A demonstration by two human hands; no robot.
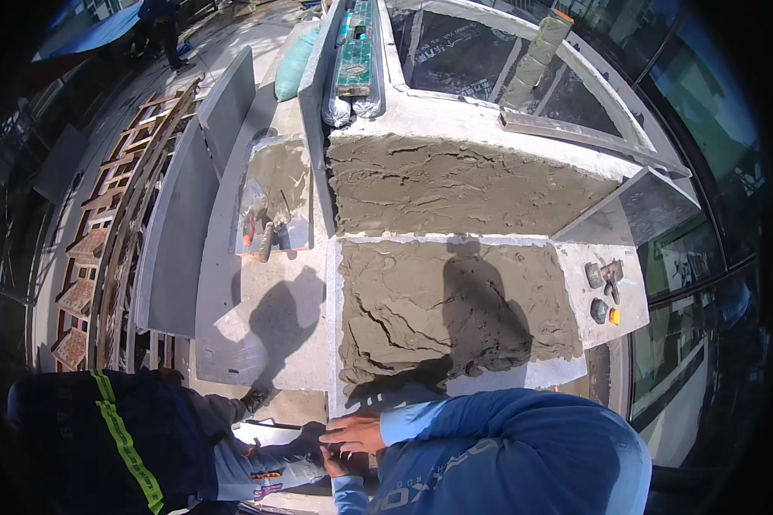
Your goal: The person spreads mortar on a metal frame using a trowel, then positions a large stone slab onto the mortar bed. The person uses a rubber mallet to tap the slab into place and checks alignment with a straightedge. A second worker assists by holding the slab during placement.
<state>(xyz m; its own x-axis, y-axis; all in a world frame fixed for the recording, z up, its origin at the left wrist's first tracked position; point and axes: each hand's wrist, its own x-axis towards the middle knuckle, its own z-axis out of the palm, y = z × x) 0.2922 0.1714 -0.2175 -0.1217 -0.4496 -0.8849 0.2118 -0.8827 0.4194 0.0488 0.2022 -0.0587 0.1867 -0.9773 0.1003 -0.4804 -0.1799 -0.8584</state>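
Nearest, the right hand [358, 433] reaches across beside the left hand [335, 463], and I cannot tell whether either one grasps anything. Beyond them, slightly right, spreads a rough grey mortar bed [421, 300], partly shadowed, with small tools [611, 272] to its right and another mortar-covered surface [464, 190] on its far side.
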